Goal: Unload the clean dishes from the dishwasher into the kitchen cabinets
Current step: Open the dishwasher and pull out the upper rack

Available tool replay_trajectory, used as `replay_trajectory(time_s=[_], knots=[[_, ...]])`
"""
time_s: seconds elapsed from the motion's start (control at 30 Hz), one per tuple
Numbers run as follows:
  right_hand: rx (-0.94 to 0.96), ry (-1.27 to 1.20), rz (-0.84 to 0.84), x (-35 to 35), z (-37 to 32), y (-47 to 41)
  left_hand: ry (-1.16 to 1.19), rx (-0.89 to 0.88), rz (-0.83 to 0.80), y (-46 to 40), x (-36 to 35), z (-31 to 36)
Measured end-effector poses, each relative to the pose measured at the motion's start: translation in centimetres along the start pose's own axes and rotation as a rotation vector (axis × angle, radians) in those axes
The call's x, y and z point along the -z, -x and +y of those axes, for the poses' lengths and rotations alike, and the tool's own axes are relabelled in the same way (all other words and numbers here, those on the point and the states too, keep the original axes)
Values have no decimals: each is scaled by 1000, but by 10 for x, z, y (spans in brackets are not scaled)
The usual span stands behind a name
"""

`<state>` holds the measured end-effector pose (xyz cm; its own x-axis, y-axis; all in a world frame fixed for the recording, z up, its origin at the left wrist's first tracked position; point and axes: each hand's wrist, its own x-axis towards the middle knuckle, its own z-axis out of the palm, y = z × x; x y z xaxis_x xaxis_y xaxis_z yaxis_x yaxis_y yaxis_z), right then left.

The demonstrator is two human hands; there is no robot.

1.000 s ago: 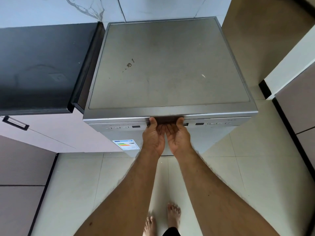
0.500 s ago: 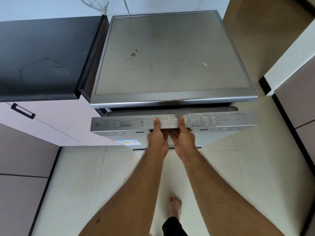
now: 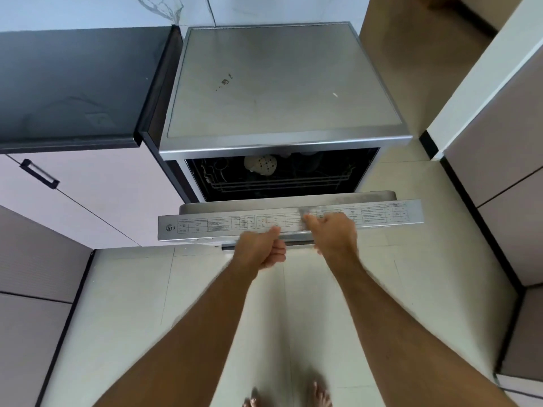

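Bright even daylight, soft shadows; wide-angle bending at edges; right hand (image 3: 333,232) motion-blurred; dishwasher (image 3: 282,83) interior dark

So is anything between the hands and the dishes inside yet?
Yes: the half-open silver dishwasher door, held at its top edge by both hands, stands before the wire rack and pale perforated dish.

Both bare forearms reach forward, side by side. The left hand (image 3: 260,248) is curled, thumb up; the right hand (image 3: 333,235) is blurred, its thumb pointing left, fingers folded under. Bare toes show below.
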<state>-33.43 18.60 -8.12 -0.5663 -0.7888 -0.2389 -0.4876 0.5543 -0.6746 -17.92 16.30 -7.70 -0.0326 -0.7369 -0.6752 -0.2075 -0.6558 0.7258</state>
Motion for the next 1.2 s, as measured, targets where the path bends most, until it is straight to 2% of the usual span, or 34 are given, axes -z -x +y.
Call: replay_trajectory(time_s=[0.07,0.17,0.23,0.3,0.33,0.43,0.53,0.7,0.87,1.0,1.2], knots=[[200,121,75,4,-10,-7,-317,-305,171,-2,6,15],[468,343,30,0,-21,-27,-715,-708,359,-13,16,37],[498,482,-101,-5,-19,-44,-1016,-722,329,-35,26,42],[463,519,-194,-8,-13,-55,-1284,-597,257,-58,36,37],[456,506,-209,-9,-9,-58,-1317,-544,219,-65,40,34],[431,413,-193,-4,-8,-57,-1271,-532,188,-73,45,22],[359,419,-220,1,-4,-52,-1243,-585,263,-57,42,7],[176,268,-275,-6,25,-38,-1206,-526,335,-48,43,-35],[212,172,-244,-17,67,-8,-1123,-597,370,-35,41,-84],[216,127,-204,-31,102,17,-1043,-588,385,-27,36,-127],[252,214,-233,-59,165,58,-988,-629,384,0,25,-202]])
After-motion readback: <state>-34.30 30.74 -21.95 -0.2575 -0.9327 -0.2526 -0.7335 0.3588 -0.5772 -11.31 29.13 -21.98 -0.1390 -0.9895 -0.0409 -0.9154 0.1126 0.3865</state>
